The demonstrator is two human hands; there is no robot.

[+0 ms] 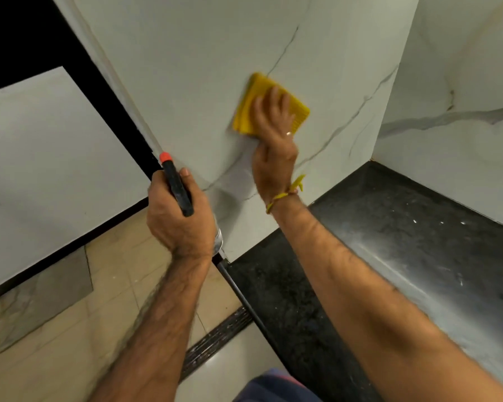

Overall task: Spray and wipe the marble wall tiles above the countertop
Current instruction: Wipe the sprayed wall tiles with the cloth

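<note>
Your right hand [273, 123] presses a folded yellow cloth [249, 111] flat-fingered against the marble wall tile [201, 68] above the dark countertop [404, 227]; your left hand [180, 219] grips the spray bottle [176, 187]. Wiping looks underway, with the adjoining wall apparently left.

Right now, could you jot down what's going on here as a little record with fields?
activity: wiping a marble wall tile above a dark countertop
right hand: pressed flat on a folded yellow cloth against the tile
left hand: gripping a spray bottle with a black head and orange nozzle tip, held beside the wall's edge
right wrist: yellow thread band
countertop state: pale smears and specks
floor: beige tiles, lower left
</note>
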